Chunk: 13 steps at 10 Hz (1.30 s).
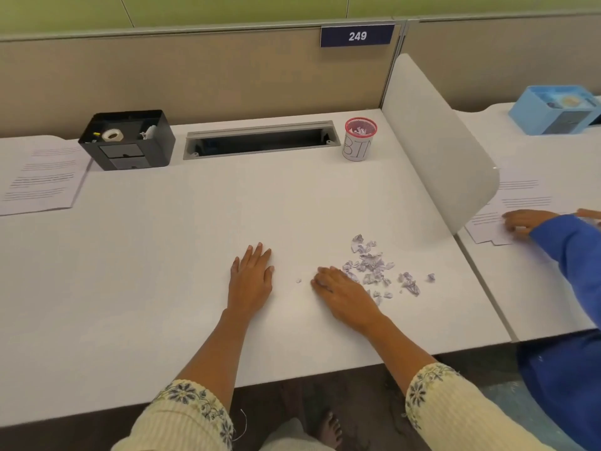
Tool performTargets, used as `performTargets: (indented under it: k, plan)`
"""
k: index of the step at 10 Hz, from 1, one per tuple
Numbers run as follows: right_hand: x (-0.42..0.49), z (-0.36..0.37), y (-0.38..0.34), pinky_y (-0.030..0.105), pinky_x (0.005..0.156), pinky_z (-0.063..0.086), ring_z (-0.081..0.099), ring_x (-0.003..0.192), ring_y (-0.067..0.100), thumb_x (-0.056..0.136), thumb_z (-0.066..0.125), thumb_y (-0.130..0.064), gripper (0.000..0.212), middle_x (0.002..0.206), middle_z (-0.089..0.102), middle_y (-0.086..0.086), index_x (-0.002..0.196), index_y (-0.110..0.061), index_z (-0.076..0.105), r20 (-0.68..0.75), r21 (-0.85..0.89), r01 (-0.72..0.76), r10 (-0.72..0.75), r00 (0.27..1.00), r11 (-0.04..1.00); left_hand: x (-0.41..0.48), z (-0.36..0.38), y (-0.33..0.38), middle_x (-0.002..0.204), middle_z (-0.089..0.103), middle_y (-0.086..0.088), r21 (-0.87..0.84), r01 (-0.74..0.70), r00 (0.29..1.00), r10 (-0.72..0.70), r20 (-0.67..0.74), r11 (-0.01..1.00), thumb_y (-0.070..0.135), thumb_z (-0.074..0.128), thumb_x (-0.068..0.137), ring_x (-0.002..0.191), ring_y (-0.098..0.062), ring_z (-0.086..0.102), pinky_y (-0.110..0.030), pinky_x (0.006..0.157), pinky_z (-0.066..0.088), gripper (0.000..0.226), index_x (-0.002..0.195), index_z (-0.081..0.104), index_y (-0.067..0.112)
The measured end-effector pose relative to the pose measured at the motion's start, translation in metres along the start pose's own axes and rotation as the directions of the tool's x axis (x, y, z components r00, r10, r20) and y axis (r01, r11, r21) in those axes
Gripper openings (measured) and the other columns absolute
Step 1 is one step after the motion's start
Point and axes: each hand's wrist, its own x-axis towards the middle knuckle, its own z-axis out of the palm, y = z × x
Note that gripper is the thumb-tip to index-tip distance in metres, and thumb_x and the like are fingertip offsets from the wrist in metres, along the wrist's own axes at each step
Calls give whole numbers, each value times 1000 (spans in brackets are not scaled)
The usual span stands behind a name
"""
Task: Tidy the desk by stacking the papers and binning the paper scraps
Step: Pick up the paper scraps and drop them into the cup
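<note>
White and matte, the smooth desk top (162,255) carries a loose heap of small crumpled pale-lilac paper scraps (374,265) near its right side. The left hand (252,275) lies flat, fingers straight, holding nothing. The right hand (341,291) rests palm down at the heap's left edge, fingers lightly bent — whether they pinch a scrap I cannot tell. Far behind stands a round white cup with red mesh rim (357,141), marked BIN — scraps lie inside. Printed paper sheets (42,177) lie far left, beside a black plastic organiser box (128,139).

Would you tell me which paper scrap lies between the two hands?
The tiny lone scrap, left of the right hand; all the others lie in the pile on that hand's right.
</note>
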Motion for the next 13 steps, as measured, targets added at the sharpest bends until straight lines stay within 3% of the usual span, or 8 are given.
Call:
performTargets:
  k: [1, 2, 3, 5, 8, 10, 11, 13]
  plan:
    - [-6, -7, 23, 54, 97, 48, 58, 118, 36, 82, 73, -10, 25, 115, 65, 14, 106, -3, 69, -6, -40, -142, 142, 990, 989, -2, 3, 7, 161, 16, 4, 13, -3, 1000, 3, -6, 1000, 31, 36, 102, 149, -13, 8, -40, 121, 3, 49, 150, 33, 21]
    - [-3, -19, 37, 62, 112, 25, 31, 140, 41, 86, 64, -44, 56, 146, 44, 17, 133, -16, 56, 126, -34, -445, 446, 886, 895, -2, 5, 13, 162, 13, 5, 24, -38, 999, 38, 5, 999, 32, 35, 102, 150, -11, 6, -41, 121, 2, 50, 151, 29, 22]
    - [0, -22, 47, 58, 115, -5, -9, 147, 40, 78, 46, -78, 92, 162, -1, 10, 153, -33, 17, 337, -82, -678, 660, 671, 731, 3, 6, 19, 162, 12, 6, 27, -56, 998, 56, 23, 998, 31, 34, 102, 149, -10, 5, -41, 121, 1, 51, 152, 27, 22]
    - [8, -20, 50, 59, 115, -1, -16, 145, 42, 74, 48, -81, 95, 161, -13, 6, 151, -43, 7, 548, -25, -799, 677, 492, 601, 10, 8, 24, 162, 12, 5, 35, -67, 997, 65, 44, 997, 35, 35, 102, 150, -11, 5, -41, 121, 1, 52, 152, 26, 22]
    - [23, -30, 39, 47, 119, 9, -3, 147, 39, 96, 52, -37, 56, 162, 6, 5, 148, -29, 34, 567, 40, -762, 614, 550, 646, 20, 12, 31, 162, 12, 4, 27, -94, 994, 92, 55, 995, 36, 35, 102, 150, -11, 5, -42, 121, 0, 53, 152, 25, 21]
    - [32, -44, 33, 34, 80, 46, 33, 130, 33, 93, 47, -5, 33, 137, 44, 6, 122, -16, 59, 502, -24, -719, 630, 592, 694, 28, 16, 40, 162, 11, 3, 36, -109, 992, 107, 60, 993, 38, 34, 102, 150, -12, 4, -42, 120, 0, 53, 152, 25, 21]
    - [35, -46, 30, 29, 66, 40, 43, 117, 28, 87, 56, 0, 31, 124, 53, 5, 115, -10, 61, 466, -111, -687, 648, 602, 719, 32, 17, 44, 162, 11, 2, 39, -118, 992, 116, 58, 992, 39, 33, 102, 150, -12, 4, -42, 120, 0, 54, 152, 25, 21]
    - [42, -45, 31, 30, 63, 36, 47, 109, 26, 82, 63, -1, 36, 114, 57, 7, 116, -10, 59, 441, -172, -638, 638, 631, 751, 37, 19, 44, 162, 10, 3, 48, -122, 991, 119, 63, 991, 40, 33, 102, 150, -12, 4, -42, 121, 0, 54, 153, 24, 22]
